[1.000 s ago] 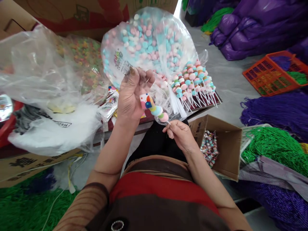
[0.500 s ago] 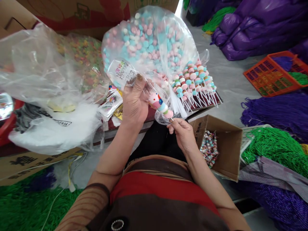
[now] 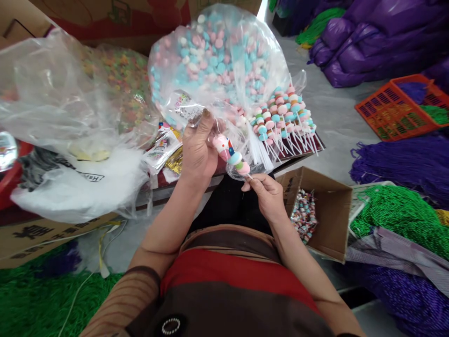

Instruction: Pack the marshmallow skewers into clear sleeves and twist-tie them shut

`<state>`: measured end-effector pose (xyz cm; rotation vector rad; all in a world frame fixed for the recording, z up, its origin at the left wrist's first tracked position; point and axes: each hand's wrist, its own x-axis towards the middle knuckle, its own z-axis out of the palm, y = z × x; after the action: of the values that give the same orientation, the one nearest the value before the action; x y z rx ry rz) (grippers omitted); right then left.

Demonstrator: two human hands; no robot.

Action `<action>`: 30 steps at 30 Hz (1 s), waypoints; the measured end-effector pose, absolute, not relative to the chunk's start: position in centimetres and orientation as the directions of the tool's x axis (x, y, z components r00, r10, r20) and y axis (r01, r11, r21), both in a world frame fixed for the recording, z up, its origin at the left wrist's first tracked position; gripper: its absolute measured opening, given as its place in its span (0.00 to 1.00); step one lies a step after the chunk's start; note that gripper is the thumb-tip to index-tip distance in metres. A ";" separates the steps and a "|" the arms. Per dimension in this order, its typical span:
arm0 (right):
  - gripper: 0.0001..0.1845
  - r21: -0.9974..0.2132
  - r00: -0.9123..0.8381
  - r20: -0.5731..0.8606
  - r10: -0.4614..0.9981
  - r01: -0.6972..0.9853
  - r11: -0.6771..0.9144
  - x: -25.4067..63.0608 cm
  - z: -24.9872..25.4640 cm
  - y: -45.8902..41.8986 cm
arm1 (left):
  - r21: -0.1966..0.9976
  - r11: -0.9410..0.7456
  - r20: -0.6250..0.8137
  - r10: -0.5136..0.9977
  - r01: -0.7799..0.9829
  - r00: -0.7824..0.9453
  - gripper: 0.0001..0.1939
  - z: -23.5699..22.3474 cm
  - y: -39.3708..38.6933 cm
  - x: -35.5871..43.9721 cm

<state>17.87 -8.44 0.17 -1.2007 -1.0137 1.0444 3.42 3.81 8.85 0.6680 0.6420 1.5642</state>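
Note:
A candy skewer (image 3: 235, 159) of pink, blue, white and green pieces is inside a clear printed wrapper (image 3: 185, 106), slanting between my hands. My left hand (image 3: 200, 149) is closed around the wrapper, thumb pressed on it near the skewer's upper end. At the lower end, my right hand (image 3: 268, 194) pinches the skewer's white stick between thumb and fingers. Just beyond lies a pile of candy skewers (image 3: 284, 114) with sticks pointing towards me, beside a bundle of bare white sticks (image 3: 258, 149). Printed wrappers (image 3: 163, 150) lie left of my left hand.
A large clear bag of pastel candies (image 3: 217, 56) stands behind my hands, with a bag of orange and green candies (image 3: 122, 84) to its left. A cardboard box (image 3: 329, 220) holding several skewers sits at lower right. An orange basket (image 3: 389, 110) stands on the floor.
The skewer sits slightly lower and more tilted within the wrapper. The wrapper's printed end has dipped and folded towards the left hand. Both hands keep their hold.

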 end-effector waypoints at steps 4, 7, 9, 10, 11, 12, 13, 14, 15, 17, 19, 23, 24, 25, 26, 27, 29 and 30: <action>0.14 -0.975 0.235 -0.033 0.972 -0.223 0.021 17.3 0.1 -8.0 | 0.787 -0.093 0.077 0.996 -0.610 -0.053 0.13 8.7 3.3 3.6; 0.15 -0.960 0.239 -0.065 0.969 -0.279 0.004 17.1 0.4 -7.9 | 0.782 -0.115 0.079 0.993 -0.613 -0.085 0.15 9.0 2.9 3.8; 0.17 -0.956 0.243 -0.075 0.967 -0.295 0.000 17.2 0.5 -7.9 | 0.782 -0.125 0.071 0.991 -0.610 -0.112 0.17 9.1 2.8 3.9; 0.19 -0.951 0.238 -0.080 0.968 -0.308 -0.003 17.2 0.6 -7.9 | 0.786 -0.128 0.069 0.990 -0.605 -0.120 0.18 9.1 2.8 3.9; 0.21 -0.946 0.228 -0.089 0.970 -0.323 -0.011 17.2 0.6 -7.9 | 0.789 -0.132 0.070 0.990 -0.600 -0.126 0.18 9.0 2.9 3.9; 0.22 -0.942 0.217 -0.100 0.971 -0.336 -0.022 17.2 0.6 -7.9 | 0.789 -0.138 0.071 0.988 -0.598 -0.134 0.18 8.9 3.0 4.0; 0.23 -0.938 0.206 -0.110 0.972 -0.344 -0.034 17.2 0.6 -7.9 | 0.788 -0.142 0.067 0.987 -0.599 -0.145 0.18 8.7 3.0 4.0; 0.24 -0.937 0.195 -0.118 0.974 -0.347 -0.044 17.2 0.6 -7.9 | 0.789 -0.138 0.058 0.987 -0.599 -0.151 0.17 8.5 3.1 4.0; 0.24 -0.937 0.189 -0.121 0.975 -0.347 -0.049 17.3 0.6 -7.9 | 0.791 -0.128 0.046 0.988 -0.598 -0.150 0.17 8.2 3.2 3.9; 0.24 -0.941 0.192 -0.111 0.975 -0.337 -0.041 17.4 0.5 -8.0 | 0.793 -0.110 0.029 0.989 -0.600 -0.143 0.16 7.8 3.3 3.9; 0.22 -0.951 0.214 -0.081 0.973 -0.308 -0.011 17.6 0.4 -8.0 | 0.778 -0.116 0.038 0.990 -0.617 -0.139 0.15 7.4 3.3 3.8; 0.19 -0.982 0.259 0.021 0.966 -0.178 0.069 17.8 0.2 -8.1 | 0.756 -0.117 0.048 0.991 -0.644 -0.123 0.11 7.2 3.1 3.8; 0.17 -0.986 0.264 0.035 0.964 -0.150 0.077 17.8 0.1 -8.1 | 0.767 -0.101 0.038 0.993 -0.633 -0.113 0.11 7.1 3.1 3.9; 0.15 -0.988 0.266 0.040 0.963 -0.133 0.078 17.7 0.1 -8.1 | 0.781 -0.085 0.025 0.994 -0.619 -0.105 0.10 7.1 3.0 3.9; 0.14 -0.989 0.267 0.036 0.963 -0.128 0.073 17.6 0.0 -8.0 | 0.792 -0.069 0.012 0.995 -0.606 -0.097 0.10 7.1 2.9 3.9; 0.13 -0.989 0.266 0.026 0.964 -0.135 0.064 17.6 0.0 -8.0 | 0.800 -0.058 0.003 0.996 -0.598 -0.092 0.10 7.1 2.9 3.8; 0.13 -0.985 0.266 0.004 0.964 -0.168 0.050 17.5 -0.1 -8.0 | 0.804 -0.046 -0.003 0.997 -0.593 -0.081 0.11 7.3 2.8 3.7; 0.13 -0.981 0.268 -0.006 0.963 -0.188 0.046 17.4 -0.2 -7.9 | 0.803 -0.042 -0.002 0.997 -0.595 -0.073 0.11 7.4 2.8 3.5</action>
<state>17.45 -7.93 -0.16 -1.1687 -0.8811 1.0807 3.55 2.78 7.44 0.7054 0.7616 1.5112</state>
